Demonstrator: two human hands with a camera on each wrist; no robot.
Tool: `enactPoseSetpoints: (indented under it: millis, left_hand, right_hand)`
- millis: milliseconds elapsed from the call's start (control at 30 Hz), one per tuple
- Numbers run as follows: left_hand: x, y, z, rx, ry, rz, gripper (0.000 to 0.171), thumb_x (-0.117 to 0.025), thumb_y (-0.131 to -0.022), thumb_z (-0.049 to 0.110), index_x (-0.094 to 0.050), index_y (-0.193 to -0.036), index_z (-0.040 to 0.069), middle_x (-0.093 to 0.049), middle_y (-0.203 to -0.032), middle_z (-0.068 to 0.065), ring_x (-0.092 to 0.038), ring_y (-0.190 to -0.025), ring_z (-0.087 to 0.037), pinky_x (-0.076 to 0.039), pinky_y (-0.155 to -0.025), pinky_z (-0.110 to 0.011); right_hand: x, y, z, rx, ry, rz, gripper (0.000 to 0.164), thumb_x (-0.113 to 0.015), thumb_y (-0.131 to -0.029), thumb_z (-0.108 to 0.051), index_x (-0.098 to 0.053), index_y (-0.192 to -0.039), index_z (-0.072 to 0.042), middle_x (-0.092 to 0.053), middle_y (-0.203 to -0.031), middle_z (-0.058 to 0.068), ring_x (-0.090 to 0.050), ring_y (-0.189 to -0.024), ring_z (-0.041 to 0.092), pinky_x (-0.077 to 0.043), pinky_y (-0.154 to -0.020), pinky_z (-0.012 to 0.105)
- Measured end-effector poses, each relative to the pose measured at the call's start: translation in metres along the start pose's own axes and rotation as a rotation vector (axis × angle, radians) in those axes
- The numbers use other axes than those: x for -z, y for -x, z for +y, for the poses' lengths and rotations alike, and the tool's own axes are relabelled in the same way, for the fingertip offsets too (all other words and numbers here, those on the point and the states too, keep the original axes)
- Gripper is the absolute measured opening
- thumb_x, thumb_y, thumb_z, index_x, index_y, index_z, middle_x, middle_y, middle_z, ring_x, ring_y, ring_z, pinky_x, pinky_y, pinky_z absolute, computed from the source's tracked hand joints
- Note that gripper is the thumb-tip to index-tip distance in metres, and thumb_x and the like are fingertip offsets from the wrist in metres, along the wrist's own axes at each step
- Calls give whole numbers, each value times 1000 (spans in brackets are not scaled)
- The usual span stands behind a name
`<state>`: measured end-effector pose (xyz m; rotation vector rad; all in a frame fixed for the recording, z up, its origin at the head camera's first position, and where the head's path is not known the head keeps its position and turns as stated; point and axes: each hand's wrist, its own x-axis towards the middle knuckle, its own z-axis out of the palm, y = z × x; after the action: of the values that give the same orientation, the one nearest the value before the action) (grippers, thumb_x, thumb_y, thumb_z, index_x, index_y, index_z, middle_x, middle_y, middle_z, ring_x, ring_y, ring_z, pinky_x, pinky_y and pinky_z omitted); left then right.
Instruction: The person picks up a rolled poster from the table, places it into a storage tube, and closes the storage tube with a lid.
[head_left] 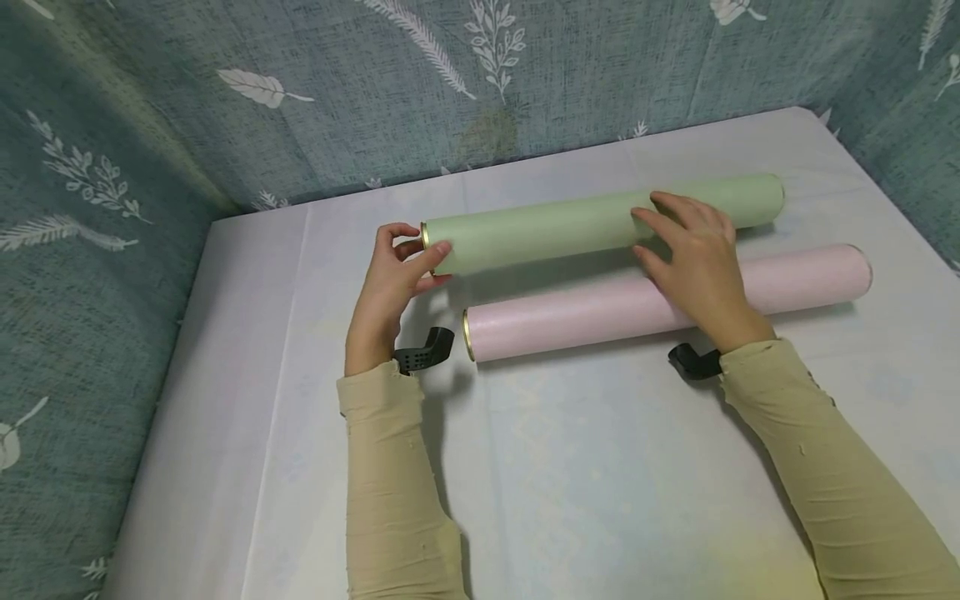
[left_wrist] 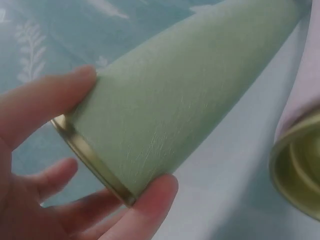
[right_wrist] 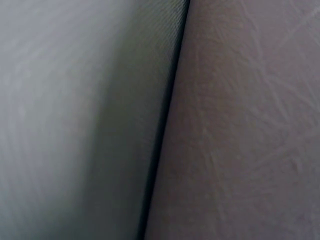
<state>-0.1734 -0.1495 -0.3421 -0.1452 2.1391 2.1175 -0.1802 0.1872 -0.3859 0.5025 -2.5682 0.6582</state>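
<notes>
A long pale green tube with a gold metal rim lies slantwise across the far part of the table. At its left end my left hand grips it, thumb on the near side and fingers around the rim; the left wrist view shows this thumb and finger on either side of the tube. My right hand holds the green tube right of its middle, fingertips on top and thumb low on the near side. Nearer me, a matching pink tube passes beneath the right hand and wrist. Its creased surface fills half the right wrist view.
A white cloth covers the table. Teal leaf-patterned fabric hangs behind and at both sides. Black wrist mounts stick out inward from both wrists, close to the pink tube. The pink tube's gold end is hollowed.
</notes>
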Motion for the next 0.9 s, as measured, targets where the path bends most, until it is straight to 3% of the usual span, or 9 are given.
enactPoseSetpoints:
  millis: [267, 633, 900]
  left_hand:
    - [7, 0, -7, -5, -30, 16, 23, -61, -85, 20, -47, -91, 3, -48, -107, -9, -50, -92, -21, -46, -85, -41]
    - [20, -13, -33, 52, -46, -27, 20, -59, -87, 17, -47, -90, 2, -48, -108, -10, -54, -99, -24, -46, -84, -40]
    - [22, -17, -42, 117, -101, 16, 23, -62, -85, 20, -49, -95, 3, -49, -112, -7, -57, -97, -22, -48, -82, -34]
  right_hand:
    - [-1, -1, 0, 8, 8, -45, 40, -64, -83, -23, -56, -120, -10, -43, -133, 9, -34, -124, 27, -18, -103, 46]
    - [-2, -2, -1, 17, 20, -113, 39, -61, -86, -26, -55, -122, -12, -44, -132, 9, -36, -123, 29, -24, -101, 49]
    - [-2, -1, -1, 10, 31, -149, 38, -59, -86, -26, -55, -122, -12, -44, -132, 9, -36, -123, 29, -26, -99, 50]
